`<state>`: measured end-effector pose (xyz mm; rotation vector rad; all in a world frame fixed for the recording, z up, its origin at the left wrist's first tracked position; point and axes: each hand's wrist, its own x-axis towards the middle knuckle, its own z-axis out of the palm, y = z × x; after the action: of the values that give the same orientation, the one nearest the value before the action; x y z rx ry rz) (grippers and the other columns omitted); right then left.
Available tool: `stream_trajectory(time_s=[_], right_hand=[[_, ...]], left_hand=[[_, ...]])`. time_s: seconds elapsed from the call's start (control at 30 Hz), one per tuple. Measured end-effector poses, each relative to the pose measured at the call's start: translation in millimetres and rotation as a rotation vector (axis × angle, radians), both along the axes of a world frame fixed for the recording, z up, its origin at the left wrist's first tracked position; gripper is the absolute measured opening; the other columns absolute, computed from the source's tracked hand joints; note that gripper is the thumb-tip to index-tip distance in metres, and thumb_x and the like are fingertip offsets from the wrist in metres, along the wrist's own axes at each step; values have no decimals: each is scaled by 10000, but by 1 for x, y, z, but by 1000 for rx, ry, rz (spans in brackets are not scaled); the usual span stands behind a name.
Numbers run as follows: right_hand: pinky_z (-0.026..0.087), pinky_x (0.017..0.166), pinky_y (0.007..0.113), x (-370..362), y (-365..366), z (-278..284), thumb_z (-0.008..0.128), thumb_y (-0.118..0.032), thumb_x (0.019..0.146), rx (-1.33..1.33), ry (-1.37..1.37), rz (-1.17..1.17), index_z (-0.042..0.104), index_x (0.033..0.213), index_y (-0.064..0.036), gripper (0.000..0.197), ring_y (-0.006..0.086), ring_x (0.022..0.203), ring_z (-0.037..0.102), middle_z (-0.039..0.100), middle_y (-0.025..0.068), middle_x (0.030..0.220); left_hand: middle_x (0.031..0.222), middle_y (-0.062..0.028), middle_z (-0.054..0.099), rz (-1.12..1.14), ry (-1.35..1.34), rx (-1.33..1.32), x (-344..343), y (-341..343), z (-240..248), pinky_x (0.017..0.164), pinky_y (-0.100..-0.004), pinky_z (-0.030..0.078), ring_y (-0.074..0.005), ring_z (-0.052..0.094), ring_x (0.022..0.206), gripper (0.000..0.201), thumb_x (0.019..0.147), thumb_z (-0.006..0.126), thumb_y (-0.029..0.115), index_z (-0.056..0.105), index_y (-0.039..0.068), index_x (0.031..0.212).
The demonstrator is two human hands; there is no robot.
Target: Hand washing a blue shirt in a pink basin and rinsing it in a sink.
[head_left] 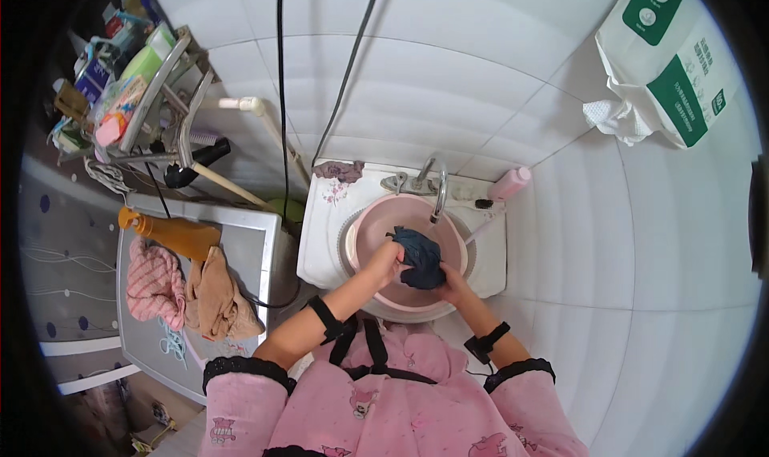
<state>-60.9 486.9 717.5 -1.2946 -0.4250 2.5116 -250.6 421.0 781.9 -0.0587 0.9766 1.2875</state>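
Note:
A bunched dark blue cloth (420,258) is between my two hands, over a pink basin (370,223) set in the white sink (320,253). My left hand (390,258) is closed on the cloth's left side. At its lower right edge, my right hand (451,283) grips it with the fingers partly hidden behind the fabric. The basin seems to hold some water. Just beyond the cloth, the curved chrome faucet (439,189) reaches over the basin's far rim.
A pink bottle (510,184) and a small black brush (484,204) lie on the sink's back right; a wet brownish cloth (340,171) lies back left. On the left, a washing machine top (240,261) bears an orange pump bottle (172,234), a pink striped towel (154,281) and a brown cloth (216,301).

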Motion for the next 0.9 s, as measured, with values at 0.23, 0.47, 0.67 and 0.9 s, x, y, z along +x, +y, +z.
stream_trajectory(time_s=[0.23, 0.47, 0.67, 0.9], right_hand=[[445, 871, 373, -25, -10, 19, 428, -437, 865, -266, 409, 62, 517, 1131, -74, 459, 200, 975, 569, 553, 81, 1128], [467, 836, 392, -13, -20, -24, 402, -365, 872, -311, 427, -23, 531, 1110, -67, 402, 212, 965, 575, 568, 91, 1102], [475, 807, 436, -13, -19, -8, 476, -248, 830, -340, 220, -303, 536, 1077, -80, 304, 257, 947, 572, 574, 98, 1066], [412, 869, 456, -55, -41, 19, 503, -246, 733, -229, -173, -305, 526, 1048, -88, 353, 259, 978, 540, 563, 100, 1056]], left_hand=[[932, -142, 535, -19, -267, -133, 16, -9, 0, 839, -488, 435, -297, 545, 934, 265, 582, 368, 38, 472, 26, 825], [1070, -146, 483, -137, -369, -310, 12, -13, -23, 894, -493, 405, -339, 482, 1026, 363, 640, 405, 123, 452, 54, 993], [1271, -152, 352, -53, -113, -438, 1, -7, 17, 879, -503, 373, -381, 351, 1153, 502, 768, 501, 380, 428, 69, 1155], [1104, -102, 556, -365, 104, -308, 13, -10, 4, 804, -409, 449, -256, 558, 974, 682, 695, 577, 613, 485, 135, 1172]])
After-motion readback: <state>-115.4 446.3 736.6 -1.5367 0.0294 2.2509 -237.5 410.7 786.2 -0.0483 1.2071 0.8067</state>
